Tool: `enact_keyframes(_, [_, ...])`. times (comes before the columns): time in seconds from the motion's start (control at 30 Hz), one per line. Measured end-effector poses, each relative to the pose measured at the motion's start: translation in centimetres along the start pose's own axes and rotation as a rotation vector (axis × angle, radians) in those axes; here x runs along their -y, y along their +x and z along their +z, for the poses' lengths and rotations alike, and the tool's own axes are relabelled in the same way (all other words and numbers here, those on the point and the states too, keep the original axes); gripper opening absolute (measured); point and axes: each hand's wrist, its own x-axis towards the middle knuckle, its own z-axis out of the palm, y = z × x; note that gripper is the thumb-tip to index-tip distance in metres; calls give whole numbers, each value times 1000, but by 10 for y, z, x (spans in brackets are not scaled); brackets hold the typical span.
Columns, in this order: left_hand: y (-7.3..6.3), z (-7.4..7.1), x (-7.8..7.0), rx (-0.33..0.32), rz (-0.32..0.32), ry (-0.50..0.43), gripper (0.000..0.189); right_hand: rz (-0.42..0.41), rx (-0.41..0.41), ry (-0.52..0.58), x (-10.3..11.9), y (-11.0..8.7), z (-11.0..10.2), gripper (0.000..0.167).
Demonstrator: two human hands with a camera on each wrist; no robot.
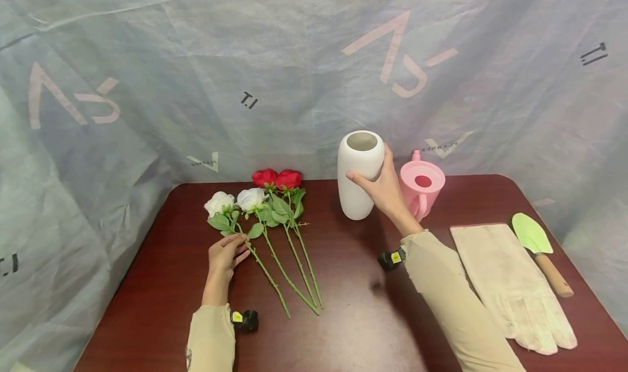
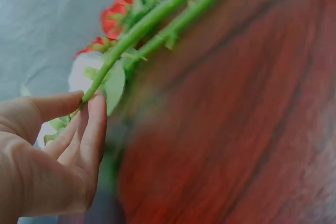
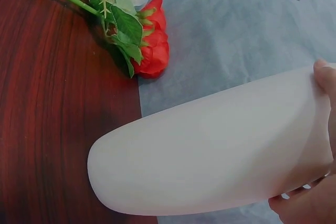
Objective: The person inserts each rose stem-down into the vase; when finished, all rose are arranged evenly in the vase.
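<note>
My left hand (image 1: 225, 256) pinches the green stem of the leftmost white rose (image 1: 219, 203) between thumb and fingertips, just below its leaves. In the left wrist view that stem (image 2: 144, 27) slants up and away from the fingertips. A second white rose (image 1: 252, 199) and two red roses (image 1: 288, 179) lie side by side to its right, stems towards me. With thumb in front and fingers around the far side, my right hand (image 1: 385, 189) grips a tall white vase (image 1: 350, 197) near its top. The vase is upright with its mouth up; its smooth body (image 3: 205, 150) fills much of the right wrist view.
Just right of the vase stands a pink watering can (image 1: 423, 184). Cream work gloves (image 1: 505, 268) lie on the right side of the dark red table (image 1: 343, 339), beside a green trowel (image 1: 532, 233) with a wooden handle. A grey cloth (image 1: 294, 61) hangs behind.
</note>
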Motion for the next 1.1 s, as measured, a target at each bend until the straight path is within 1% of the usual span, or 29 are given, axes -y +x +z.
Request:
enact_keyframes(0.07, [-3, -3, -3, 18, -8, -72, 31, -5, 0, 17, 9, -3, 0, 89])
enact_keyframes(0.13, [-8, -6, -7, 32, -2, -146, 18, -10, -1, 36, 14, -4, 0, 89])
enact_keyframes(0.2, [-12, -7, -13, 42, 12, -220, 8, -10, -2, 29, 8, -3, 0, 90])
enact_keyframes(0.3, [-19, -8, -22, 68, 38, -353, 17, -9, -8, 17, -5, 1, 1, 92])
enact_keyframes(0.37, [-22, -8, -28, 92, 55, -451, 17, -8, -14, 1, -15, 3, 2, 94])
enact_keyframes(0.47, [-27, -4, -37, 125, 82, -567, 14, -13, -23, 10, -20, 4, 3, 94])
enact_keyframes(0.53, [-30, 2, -44, 115, 94, -637, 12, -13, -24, 15, -21, 4, 4, 94])
enact_keyframes(0.7, [-41, 21, -65, 58, 139, -834, 8, -3, -10, 42, 6, -4, 2, 91])
enact_keyframes(0.77, [-46, 29, -72, 51, 168, -908, 7, -4, -8, 54, 16, -7, 2, 89])
enact_keyframes(0.87, [-53, 42, -83, 40, 206, -1004, 6, -14, -11, 58, 13, -7, 2, 89])
enact_keyframes(0.97, [-57, 54, -91, 26, 239, -1061, 5, -27, -11, 66, 12, -6, 2, 89])
enact_keyframes(1.1, [-60, 72, -99, 7, 279, -1085, 6, -42, -2, 85, 11, -5, 3, 89])
